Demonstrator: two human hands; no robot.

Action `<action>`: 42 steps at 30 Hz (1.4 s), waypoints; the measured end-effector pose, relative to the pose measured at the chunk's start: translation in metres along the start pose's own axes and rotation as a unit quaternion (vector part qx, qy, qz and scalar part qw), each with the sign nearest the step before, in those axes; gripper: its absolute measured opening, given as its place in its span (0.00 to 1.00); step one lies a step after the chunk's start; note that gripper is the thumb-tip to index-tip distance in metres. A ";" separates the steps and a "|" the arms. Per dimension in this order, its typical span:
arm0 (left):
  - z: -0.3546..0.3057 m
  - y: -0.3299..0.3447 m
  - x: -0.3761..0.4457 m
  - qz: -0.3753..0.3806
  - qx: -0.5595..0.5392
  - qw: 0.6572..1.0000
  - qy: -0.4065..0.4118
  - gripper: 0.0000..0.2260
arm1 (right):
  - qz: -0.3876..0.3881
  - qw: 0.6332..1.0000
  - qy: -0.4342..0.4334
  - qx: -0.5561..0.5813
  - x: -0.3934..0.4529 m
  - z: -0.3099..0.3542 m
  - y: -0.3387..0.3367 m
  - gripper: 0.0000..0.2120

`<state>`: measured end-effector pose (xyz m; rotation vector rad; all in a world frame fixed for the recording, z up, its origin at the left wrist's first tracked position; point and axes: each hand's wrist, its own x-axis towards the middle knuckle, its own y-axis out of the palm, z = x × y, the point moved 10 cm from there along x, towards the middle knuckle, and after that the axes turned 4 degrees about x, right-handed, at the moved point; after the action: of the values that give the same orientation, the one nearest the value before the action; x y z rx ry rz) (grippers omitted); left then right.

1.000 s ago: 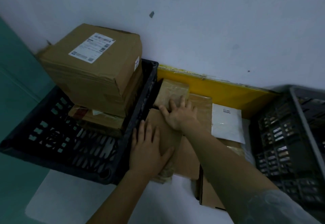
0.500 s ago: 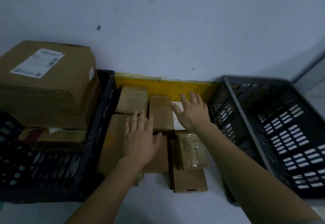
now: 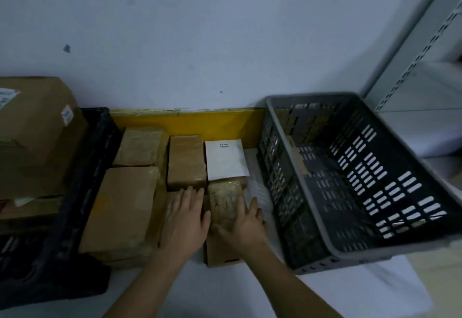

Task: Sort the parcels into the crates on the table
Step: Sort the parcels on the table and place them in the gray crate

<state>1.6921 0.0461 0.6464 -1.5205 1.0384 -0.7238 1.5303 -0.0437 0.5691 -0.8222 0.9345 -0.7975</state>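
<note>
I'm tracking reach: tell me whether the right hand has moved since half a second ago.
Yes. The right hand has come back toward the person, off the white envelope near the yellow board, onto the small taped parcel.

This looks like a parcel-sorting storeroom: taped cardboard parcels [image 3: 125, 207] lie between two slotted plastic crates [image 3: 350, 250] on a white table [image 3: 375, 290] (perforated metal shelving [image 3: 412, 67] stands beside a bare wall [image 3: 200, 30]).
</note>
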 end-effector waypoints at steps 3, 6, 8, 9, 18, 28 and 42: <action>0.002 0.009 -0.009 0.006 -0.004 1.000 -0.018 0.31 | -0.019 0.999 -0.019 0.022 0.008 -0.005 0.009 0.57; 0.008 0.012 -0.017 0.008 -0.007 0.999 -0.044 0.30 | -0.026 0.995 -0.049 0.082 0.012 -0.008 0.016 0.59; 0.009 0.010 -0.021 0.008 -0.011 0.998 -0.057 0.29 | -0.029 0.988 -0.058 0.138 0.012 -0.009 0.016 0.61; 0.009 0.011 -0.022 0.012 -0.017 0.998 -0.064 0.29 | -0.027 0.984 -0.060 0.165 0.012 -0.009 0.016 0.62; -0.016 0.020 -0.016 0.075 -0.123 0.988 -0.049 0.28 | 0.049 0.952 0.009 0.302 0.028 -0.020 0.023 0.60; -0.030 0.042 -0.006 0.158 -0.398 0.893 -0.135 0.31 | -0.038 0.955 -0.032 0.293 0.011 -0.021 -0.004 0.42; -0.053 -0.030 0.013 -0.001 -0.647 0.755 -0.108 0.29 | -0.212 0.893 -0.176 0.357 -0.085 0.003 -0.133 0.31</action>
<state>1.6581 0.0112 0.6854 -2.6660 1.4316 0.3728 1.4721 -0.0305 0.7152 -0.4840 0.0880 -1.2208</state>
